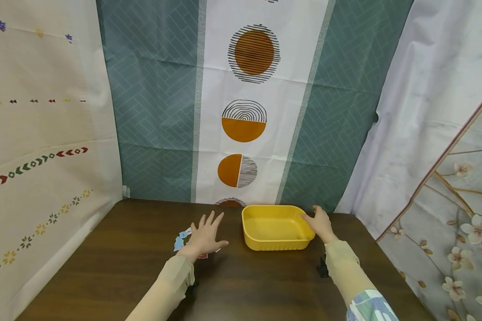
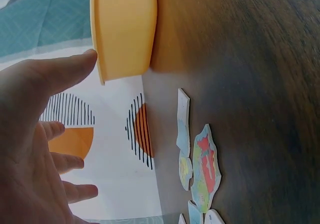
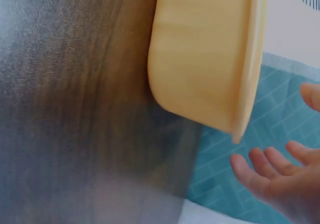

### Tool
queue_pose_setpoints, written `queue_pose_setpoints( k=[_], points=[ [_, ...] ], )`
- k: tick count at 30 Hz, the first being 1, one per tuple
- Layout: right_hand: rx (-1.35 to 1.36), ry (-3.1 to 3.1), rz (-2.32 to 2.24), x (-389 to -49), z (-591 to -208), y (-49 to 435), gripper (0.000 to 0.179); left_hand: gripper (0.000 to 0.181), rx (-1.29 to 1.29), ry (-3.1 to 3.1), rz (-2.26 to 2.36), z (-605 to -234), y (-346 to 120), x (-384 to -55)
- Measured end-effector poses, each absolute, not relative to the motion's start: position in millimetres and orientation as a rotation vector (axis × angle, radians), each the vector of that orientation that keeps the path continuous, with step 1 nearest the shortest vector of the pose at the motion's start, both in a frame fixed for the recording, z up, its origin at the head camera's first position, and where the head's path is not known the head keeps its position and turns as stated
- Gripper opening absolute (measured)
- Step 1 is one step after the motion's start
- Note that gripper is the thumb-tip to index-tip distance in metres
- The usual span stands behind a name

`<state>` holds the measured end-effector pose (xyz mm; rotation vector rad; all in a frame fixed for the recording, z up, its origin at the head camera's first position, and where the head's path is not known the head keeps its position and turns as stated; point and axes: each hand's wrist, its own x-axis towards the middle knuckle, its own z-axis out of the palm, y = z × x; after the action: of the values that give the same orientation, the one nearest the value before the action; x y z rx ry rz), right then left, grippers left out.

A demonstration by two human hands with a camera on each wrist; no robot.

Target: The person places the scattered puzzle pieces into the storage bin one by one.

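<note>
A yellow plastic basin (image 1: 279, 245) stands on the dark wooden table, its inside bare in the head view. My left hand (image 1: 204, 237) is spread above the table to the left of the basin, over several flat printed puzzle pieces (image 2: 205, 171). Nothing is in its grasp, and it hides part of the pieces in the head view. My right hand (image 1: 320, 224) is at the basin's right end, fingers loosely bent near the rim. In the right wrist view the right fingers (image 3: 248, 175) show just off the rim's corner, holding nothing.
The wooden table (image 1: 104, 258) reaches back to a green and white curtain (image 1: 156, 111) with orange circles. A patterned cloth (image 1: 52, 156) hangs at the left, and a floral cloth (image 1: 450, 178) borders the right side. A small black object (image 1: 322, 267) shows by the right wrist.
</note>
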<state>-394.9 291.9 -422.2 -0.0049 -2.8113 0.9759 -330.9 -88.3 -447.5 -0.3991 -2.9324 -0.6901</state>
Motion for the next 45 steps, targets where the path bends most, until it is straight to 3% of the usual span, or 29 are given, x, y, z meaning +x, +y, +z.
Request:
queue_pose_setpoints(
  k=[15, 25, 45],
  points=[
    [-0.211, -2.792, 1.377, -393.6, -443.8, 306.6, 0.055, 0.086, -0.404, -2.915, -0.746, -451.1, -93.9, -327.5],
    [-0.240, -2.803, 1.401, -393.6, -445.9, 310.2, 0.043, 0.093, -0.389, -2.928, -0.708, -450.4, -94.5, -329.3],
    [-0.206, -2.650, 1.955, -375.8, -448.7, 310.4, 0.048, 0.090, -0.352, -2.939, -0.729, -453.6, -106.5, -330.5]
  ],
)
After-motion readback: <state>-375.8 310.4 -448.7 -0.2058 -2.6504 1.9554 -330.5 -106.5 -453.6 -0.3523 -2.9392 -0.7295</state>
